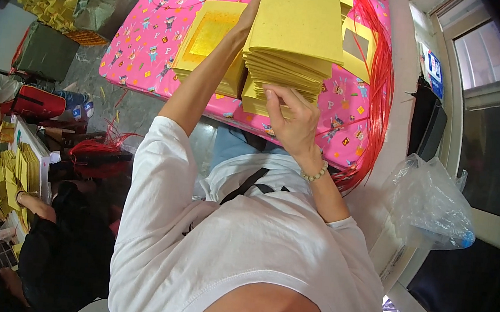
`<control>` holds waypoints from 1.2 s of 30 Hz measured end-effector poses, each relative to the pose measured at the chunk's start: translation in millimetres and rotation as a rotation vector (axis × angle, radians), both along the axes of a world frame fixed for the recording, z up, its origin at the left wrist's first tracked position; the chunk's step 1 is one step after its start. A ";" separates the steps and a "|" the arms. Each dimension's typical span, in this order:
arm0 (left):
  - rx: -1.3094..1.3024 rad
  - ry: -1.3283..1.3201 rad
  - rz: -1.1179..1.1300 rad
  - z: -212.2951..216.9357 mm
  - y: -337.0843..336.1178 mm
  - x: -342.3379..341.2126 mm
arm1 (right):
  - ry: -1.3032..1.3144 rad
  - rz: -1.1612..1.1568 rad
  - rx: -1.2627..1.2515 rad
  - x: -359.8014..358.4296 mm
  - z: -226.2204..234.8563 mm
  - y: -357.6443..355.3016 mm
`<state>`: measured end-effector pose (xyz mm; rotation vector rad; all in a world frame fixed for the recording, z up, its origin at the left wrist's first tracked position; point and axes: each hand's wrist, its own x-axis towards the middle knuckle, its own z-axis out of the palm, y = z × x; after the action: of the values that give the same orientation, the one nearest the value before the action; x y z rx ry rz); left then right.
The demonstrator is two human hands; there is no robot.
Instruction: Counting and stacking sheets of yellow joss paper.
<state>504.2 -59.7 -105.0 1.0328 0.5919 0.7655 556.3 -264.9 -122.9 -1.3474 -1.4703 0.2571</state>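
Observation:
A tall stack of yellow paper (299,19) stands in front of me on a table with a pink patterned cover (146,44). Along its near side the sheet edges are fanned and uneven. My left hand (250,16) lies against the stack's left side, its fingers hidden by the paper. At the near edge, my right hand (294,117) is closed, with curled fingers against the lower sheets and the thumb pointing up. A bead bracelet circles the right wrist. To the left sits a lower yellow paper stack (210,35) with a shiny gold square on top.
Red plastic strips (381,78) run down the table's right side. Yellow sheets with a grey square (357,46) lie beside them. A clear plastic bag (432,203) hangs at the right. Two people work at the left near more yellow paper (26,167); a green box (52,53) stands behind.

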 end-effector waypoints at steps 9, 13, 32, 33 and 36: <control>0.005 -0.009 0.021 -7.7 0.0 2.5 | -0.027 -0.070 0.114 5.3 -5.5 13.5; 0.050 0.052 0.046 -8.7 -3.0 3.7 | -0.032 -0.058 0.125 9.1 -5.8 13.2; 0.137 0.010 0.039 -30.0 16.0 -1.4 | 0.030 0.008 -0.039 0.0 -39.6 14.0; 0.135 0.018 0.047 -29.1 16.5 -0.1 | 0.032 0.007 -0.039 -0.1 -39.5 14.3; 0.130 0.042 0.066 -27.3 16.6 -0.9 | 0.056 0.015 -0.052 -0.8 -38.2 15.0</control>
<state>503.4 -43.1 -132.4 1.1556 0.6209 0.8509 555.6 -250.0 -161.1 -1.3608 -1.4365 0.3423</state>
